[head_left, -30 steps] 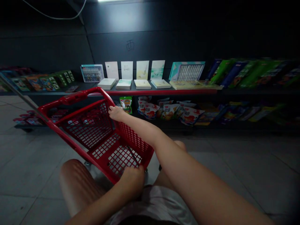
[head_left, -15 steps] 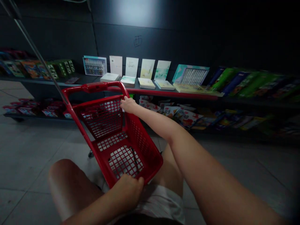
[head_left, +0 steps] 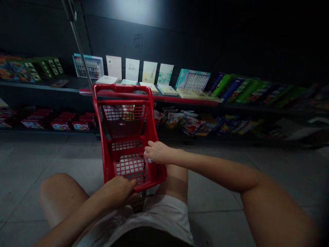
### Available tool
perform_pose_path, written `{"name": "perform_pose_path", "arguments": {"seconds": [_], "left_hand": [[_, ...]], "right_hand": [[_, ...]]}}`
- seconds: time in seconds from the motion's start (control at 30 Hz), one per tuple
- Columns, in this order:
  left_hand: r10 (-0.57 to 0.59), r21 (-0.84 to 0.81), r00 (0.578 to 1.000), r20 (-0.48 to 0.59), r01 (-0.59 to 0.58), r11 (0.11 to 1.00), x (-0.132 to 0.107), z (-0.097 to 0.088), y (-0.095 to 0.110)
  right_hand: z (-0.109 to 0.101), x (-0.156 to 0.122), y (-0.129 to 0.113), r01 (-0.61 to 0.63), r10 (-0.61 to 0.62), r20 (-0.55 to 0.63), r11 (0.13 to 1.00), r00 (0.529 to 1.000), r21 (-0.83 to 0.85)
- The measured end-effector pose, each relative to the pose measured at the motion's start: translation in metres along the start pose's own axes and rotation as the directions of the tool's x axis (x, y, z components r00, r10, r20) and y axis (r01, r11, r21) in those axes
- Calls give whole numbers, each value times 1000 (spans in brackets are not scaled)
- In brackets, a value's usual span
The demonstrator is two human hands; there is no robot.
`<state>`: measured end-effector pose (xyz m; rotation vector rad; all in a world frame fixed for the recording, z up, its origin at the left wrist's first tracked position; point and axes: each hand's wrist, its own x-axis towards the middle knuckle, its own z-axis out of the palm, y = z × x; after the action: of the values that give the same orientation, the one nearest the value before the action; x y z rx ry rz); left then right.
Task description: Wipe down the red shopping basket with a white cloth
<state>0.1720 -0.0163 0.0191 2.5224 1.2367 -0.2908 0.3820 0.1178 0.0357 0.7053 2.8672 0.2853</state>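
A red plastic shopping cart (head_left: pixel 104 147) with grid-like openings stands between my knees, its handle towards the shelves. My left hand (head_left: pixel 120 188) is closed over the near rim of the basket. My right hand (head_left: pixel 159 152) is at the right side wall, fingers bent round a small white wad (head_left: pixel 148 158) that looks like a cloth or tissue. Most of the wad is hidden by the fingers. A thin metal pole (head_left: pixel 81 53) rises from the cart's left handle corner.
Behind the cart runs a dark two-level shelf (head_left: pixel 74 90). Upright booklets (head_left: pixel 132 69), marker sets (head_left: pixel 197 81) and green and blue packs (head_left: pixel 235 88) line the top. Snack bags (head_left: pixel 192 124) and red packs (head_left: pixel 61 121) lie below. Grey tiles (head_left: pixel 213 192) cover the floor.
My right hand has come down and nearer, from the upper right corner of the basket to its side wall. The cart has turned straighter before me. My left hand still grips the near rim.
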Motion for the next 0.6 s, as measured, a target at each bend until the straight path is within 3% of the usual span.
{"name": "perform_pose_path", "arguments": {"seconds": [0.1,0.27,0.37,0.4,0.43,0.5,0.57,0.6], "left_hand": [[12,4,1000,7,-12,1000,0,-1,-11],[-15,42,999,-33,16,999,-3,-3,-37],[-39,9,980,-193,42,999,-7,0,-62],[-50,8,951,-304,55,998,-8,1,-71],[-75,16,896,-438,92,996,-9,3,-79],[-180,2,715,-676,246,969,-10,6,-94],[-352,-104,537,-767,436,894,-8,7,-107],[-455,-177,486,-746,514,839,-7,6,-111]], "right_hand": [[-2,-6,22,-16,14,-58,1000,998,-26],[2,6,72,-248,244,-228,969,943,12],[4,10,71,-339,338,-282,940,898,47],[4,9,66,-348,348,-291,936,891,54],[4,8,61,-347,349,-297,936,889,61],[3,6,50,-321,329,-300,944,895,78],[2,7,43,-254,276,-295,961,915,109],[2,10,40,-198,231,-287,970,930,140]]}}
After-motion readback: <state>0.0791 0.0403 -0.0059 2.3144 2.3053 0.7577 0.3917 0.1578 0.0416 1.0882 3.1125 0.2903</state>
